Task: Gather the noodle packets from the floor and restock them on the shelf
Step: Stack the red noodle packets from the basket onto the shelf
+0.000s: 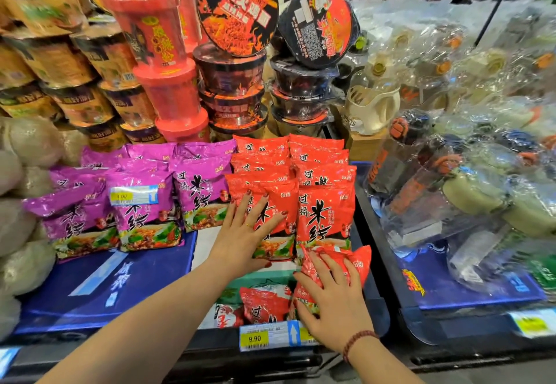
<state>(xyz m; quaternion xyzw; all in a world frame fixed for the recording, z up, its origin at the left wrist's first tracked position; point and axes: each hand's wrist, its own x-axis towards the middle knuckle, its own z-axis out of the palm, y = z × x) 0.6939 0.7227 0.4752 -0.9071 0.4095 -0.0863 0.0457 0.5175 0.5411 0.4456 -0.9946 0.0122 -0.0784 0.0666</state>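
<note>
Red noodle packets stand in rows on the blue shelf (144,275). My left hand (243,233) lies flat with spread fingers against the front red packet (276,203) of the left red row. My right hand (334,299) presses a loose red packet (358,263) down at the shelf front, fingers spread over it. Another red packet (264,302) lies flat next to it, to the left. A standing red packet (325,215) fronts the right red row. Purple packets (144,215) stand to the left.
Stacked red cups (168,82) and black bowls (234,88) rise behind the packets. Brown bowls (75,61) pile up at the back left. Plastic-wrapped bottles (451,173) fill the bin on the right. A yellow price tag (255,338) hangs on the shelf's front edge.
</note>
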